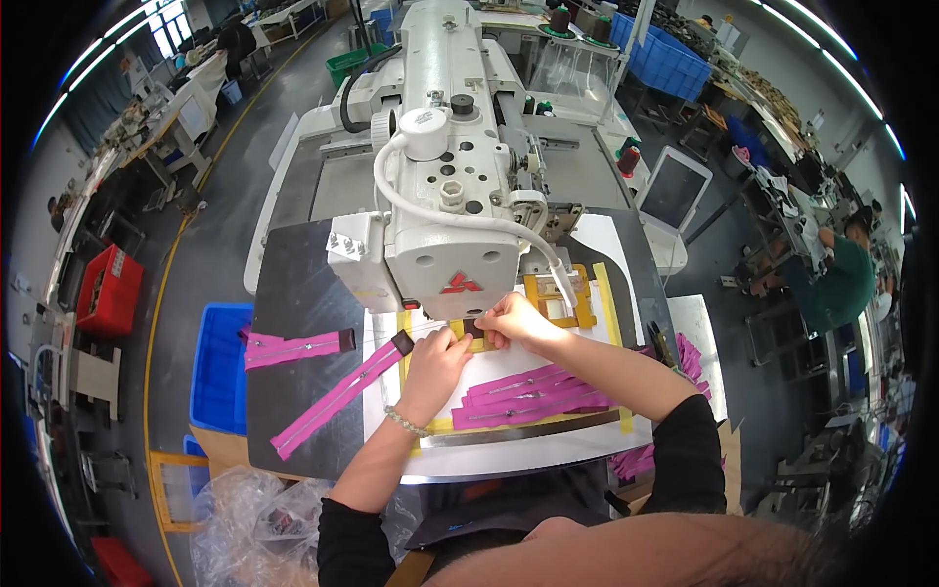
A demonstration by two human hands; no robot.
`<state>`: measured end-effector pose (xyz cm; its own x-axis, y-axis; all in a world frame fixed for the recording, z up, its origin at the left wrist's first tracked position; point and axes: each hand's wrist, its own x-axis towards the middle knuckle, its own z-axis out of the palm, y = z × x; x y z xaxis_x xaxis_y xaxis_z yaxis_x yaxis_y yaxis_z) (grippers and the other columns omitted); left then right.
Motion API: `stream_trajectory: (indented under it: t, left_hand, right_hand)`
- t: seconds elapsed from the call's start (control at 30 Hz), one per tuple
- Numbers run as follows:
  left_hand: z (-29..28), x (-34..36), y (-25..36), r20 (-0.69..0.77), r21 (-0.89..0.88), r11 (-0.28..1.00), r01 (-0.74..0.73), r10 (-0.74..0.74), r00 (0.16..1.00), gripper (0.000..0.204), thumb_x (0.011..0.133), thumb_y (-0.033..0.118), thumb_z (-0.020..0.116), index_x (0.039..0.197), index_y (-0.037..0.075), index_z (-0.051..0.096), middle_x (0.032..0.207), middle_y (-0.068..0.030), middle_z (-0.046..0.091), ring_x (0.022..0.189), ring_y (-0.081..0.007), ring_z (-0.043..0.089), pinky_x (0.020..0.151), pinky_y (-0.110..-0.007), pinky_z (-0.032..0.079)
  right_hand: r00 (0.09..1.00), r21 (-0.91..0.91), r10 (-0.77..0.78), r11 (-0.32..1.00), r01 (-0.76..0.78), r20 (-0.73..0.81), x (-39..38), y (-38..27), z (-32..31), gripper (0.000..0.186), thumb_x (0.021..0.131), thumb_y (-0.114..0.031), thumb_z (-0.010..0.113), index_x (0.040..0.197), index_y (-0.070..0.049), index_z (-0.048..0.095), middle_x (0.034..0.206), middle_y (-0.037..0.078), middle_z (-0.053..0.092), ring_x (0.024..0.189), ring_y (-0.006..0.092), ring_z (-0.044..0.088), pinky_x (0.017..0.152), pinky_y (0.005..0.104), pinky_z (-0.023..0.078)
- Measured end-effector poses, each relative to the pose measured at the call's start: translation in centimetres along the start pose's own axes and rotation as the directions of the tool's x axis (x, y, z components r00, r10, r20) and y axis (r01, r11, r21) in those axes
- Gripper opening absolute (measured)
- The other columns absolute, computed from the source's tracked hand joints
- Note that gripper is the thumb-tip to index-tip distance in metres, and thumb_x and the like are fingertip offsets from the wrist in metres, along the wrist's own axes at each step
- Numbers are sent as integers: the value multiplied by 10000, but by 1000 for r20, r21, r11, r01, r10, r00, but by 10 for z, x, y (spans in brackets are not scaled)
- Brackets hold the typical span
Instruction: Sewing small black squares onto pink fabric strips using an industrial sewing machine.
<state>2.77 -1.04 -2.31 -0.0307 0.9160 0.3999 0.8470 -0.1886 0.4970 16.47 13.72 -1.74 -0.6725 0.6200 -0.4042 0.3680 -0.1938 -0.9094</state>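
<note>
My left hand (pixel 437 370) and my right hand (pixel 518 323) meet under the head of a white sewing machine (pixel 450 264). Their closed fingertips pinch a small dark patch (pixel 474 329) at the yellow-edged work plate. Just left of my left hand, a pink zipper (pixel 333 403) with a dark end tab lies slanted. Beneath my right forearm rests a pile of pink zippers (pixel 528 396). A yellow clamp frame (pixel 585 303) stands to the right of my right hand. My fingers partly hide the patch.
More pink zippers (pixel 298 348) lie at the table's left, beside a blue bin (pixel 217 377). A white hose (pixel 460 221) curves down in front of the machine head. A tablet-like screen (pixel 675 186) stands at the right. A person in green (pixel 846 274) sits farther right.
</note>
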Motion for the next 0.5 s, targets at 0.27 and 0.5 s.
stream_trajectory:
  t: [0.27,0.5]
  left_hand:
    - [2,2,2,38,144,989,-35,30,999,328,794,198,688,1088,55,662,1021,-47,605,992,-203,543,842,-364,375]
    - [4,-3,-11,73,180,975,-130,119,990,445,801,204,676,1202,27,600,1279,-80,581,1141,-210,533,934,-363,369]
  right_hand:
    - [999,-76,13,997,-9,52,1,-7,-5,204,826,-132,674,693,16,628,563,84,610,445,131,576,396,264,441]
    - [991,-139,-124,982,128,38,-21,-3,-4,202,853,-170,684,774,8,630,600,69,608,453,124,563,411,253,429]
